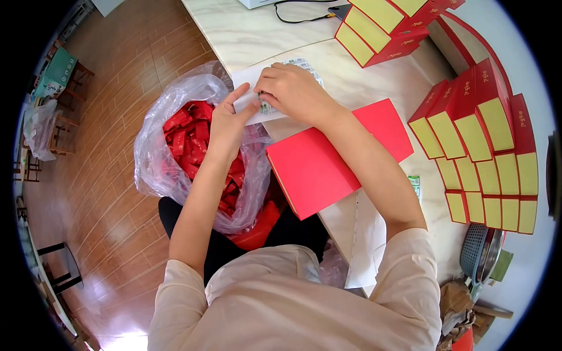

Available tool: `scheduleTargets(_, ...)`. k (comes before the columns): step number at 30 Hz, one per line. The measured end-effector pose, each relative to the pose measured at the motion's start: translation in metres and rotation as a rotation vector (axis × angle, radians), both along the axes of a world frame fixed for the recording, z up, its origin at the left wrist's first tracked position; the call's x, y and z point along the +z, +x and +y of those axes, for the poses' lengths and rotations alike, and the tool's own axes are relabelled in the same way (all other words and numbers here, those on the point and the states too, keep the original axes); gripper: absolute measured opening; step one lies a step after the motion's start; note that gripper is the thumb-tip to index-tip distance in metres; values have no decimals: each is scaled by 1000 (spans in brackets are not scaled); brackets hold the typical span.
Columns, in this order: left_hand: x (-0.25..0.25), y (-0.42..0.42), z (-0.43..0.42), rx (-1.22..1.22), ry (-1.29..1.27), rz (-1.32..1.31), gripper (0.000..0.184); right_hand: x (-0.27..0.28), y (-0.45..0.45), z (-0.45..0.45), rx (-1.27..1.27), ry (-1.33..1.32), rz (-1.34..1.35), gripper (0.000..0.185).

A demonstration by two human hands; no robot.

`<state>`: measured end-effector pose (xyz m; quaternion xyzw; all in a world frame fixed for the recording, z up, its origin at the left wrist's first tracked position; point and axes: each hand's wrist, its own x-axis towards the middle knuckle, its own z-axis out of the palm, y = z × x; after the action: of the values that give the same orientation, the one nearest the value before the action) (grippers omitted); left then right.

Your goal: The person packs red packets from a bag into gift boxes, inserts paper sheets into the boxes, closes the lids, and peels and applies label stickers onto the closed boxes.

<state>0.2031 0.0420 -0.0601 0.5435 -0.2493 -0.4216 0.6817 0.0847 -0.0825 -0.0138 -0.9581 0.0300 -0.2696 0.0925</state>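
A white sheet (249, 76) with rows of small printed green labels (303, 65) lies at the table's edge. My right hand (290, 88) is over the labels, its thumb and forefinger pinched on a small label at the sheet's left part. My left hand (230, 120) is beside it at the sheet's lower left edge, thumb and forefinger spread, with the thumb tip close to the small label. A red box (313, 169) with a yellowish side lies under my right forearm, its near corner past the table edge.
A clear plastic bag (153, 131) full of red packets (193, 134) stands left of the table. Stacked red and yellow boxes (492, 140) line the right side, with more (380, 35) at the far end. A grey basket (473, 248) sits at lower right.
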Motion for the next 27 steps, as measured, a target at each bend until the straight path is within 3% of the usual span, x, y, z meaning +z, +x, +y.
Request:
scheduleTargets(8, 6, 5, -1, -21, -21, 9, 56, 1, -1, 4, -68, 40, -27, 12)
scheduleTargets(13, 13, 2, 2, -67, 57, -202, 54, 2, -2, 1, -36, 63, -10, 12)
scheduleTargets(22, 3, 5, -3, -49, 24, -65, 60, 5, -1, 2, 5, 84, -35, 11)
scheduleTargets(25, 3, 10, -3, -91, 72, -142, 65, 6, 0, 0, 12, 157, -96, 10)
scheduleTargets(27, 5, 10, -3, -106, 104, -169, 69, 7, 0, -5, 12, 409, -164, 8)
